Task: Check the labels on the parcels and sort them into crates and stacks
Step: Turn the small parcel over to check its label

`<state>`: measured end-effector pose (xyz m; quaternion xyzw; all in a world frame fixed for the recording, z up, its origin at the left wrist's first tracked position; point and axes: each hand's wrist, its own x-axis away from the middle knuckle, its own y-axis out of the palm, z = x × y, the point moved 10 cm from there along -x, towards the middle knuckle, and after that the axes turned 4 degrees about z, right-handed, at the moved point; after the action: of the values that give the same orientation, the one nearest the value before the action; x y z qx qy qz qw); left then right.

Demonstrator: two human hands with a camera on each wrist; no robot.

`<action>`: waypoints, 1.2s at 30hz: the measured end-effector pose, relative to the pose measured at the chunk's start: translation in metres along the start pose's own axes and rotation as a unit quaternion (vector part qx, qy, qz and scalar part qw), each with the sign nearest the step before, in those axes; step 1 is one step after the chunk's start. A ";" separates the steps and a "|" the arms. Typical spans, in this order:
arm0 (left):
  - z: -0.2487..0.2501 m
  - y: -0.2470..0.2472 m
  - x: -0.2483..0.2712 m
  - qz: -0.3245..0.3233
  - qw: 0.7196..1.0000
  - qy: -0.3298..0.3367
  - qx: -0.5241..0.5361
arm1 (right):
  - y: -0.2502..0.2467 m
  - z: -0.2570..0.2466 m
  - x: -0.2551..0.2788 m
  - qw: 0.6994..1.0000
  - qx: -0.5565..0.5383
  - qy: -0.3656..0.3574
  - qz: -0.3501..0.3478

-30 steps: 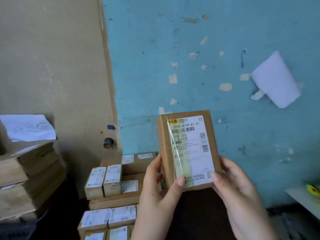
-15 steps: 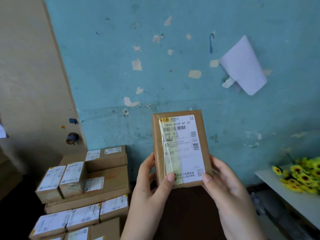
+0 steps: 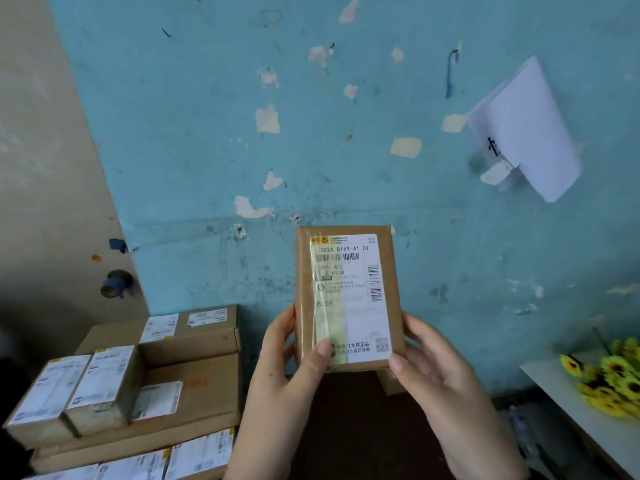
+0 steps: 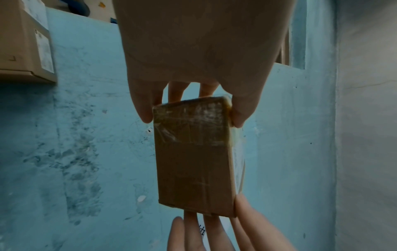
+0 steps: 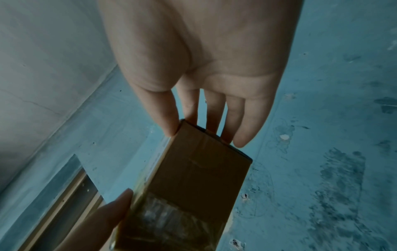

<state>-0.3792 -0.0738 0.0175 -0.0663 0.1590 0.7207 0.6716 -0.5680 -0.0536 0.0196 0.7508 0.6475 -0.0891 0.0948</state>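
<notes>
Hands raised before a peeling blue painted wall [image 3: 346,168] hold a small brown cardboard parcel [image 3: 348,299] upright, its white printed shipping label [image 3: 356,292] facing the person. Left hand [image 3: 287,386] clasps the lower left edge, thumb across the taped front and fingers behind; right hand [image 3: 440,382] takes the lower right corner the same way, so both grips are closed around the box. A stack of labelled brown cardboard parcels [image 3: 138,389] sits below left. A folded white sheet of paper [image 3: 530,133] hangs on the wall upper right, and yellow artificial sunflowers [image 3: 613,379] lie on a pale surface [image 3: 568,407] at right.
</notes>
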 end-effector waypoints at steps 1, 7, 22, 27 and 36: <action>-0.005 0.001 -0.006 0.000 1.000 -0.002 -0.005 | 0.000 0.004 -0.007 1.000 -0.001 0.004 -0.002; -0.034 0.010 -0.026 0.002 0.999 -0.025 -0.038 | -0.008 0.032 -0.031 0.999 -0.028 0.015 0.013; -0.081 0.127 -0.070 0.044 0.995 -0.068 -0.057 | -0.108 0.075 -0.112 0.997 -0.041 0.061 -0.015; -0.097 0.165 -0.080 0.068 0.992 -0.069 -0.076 | -0.143 0.084 -0.146 0.996 -0.054 0.064 -0.028; -0.144 0.170 -0.095 0.101 0.985 -0.116 -0.082 | -0.144 0.125 -0.175 0.993 -0.006 0.095 -0.074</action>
<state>-0.5556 -0.2174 -0.0648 -0.0207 0.0264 0.7985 0.6011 -0.7373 -0.2326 -0.0602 0.7052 0.7081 -0.0203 0.0306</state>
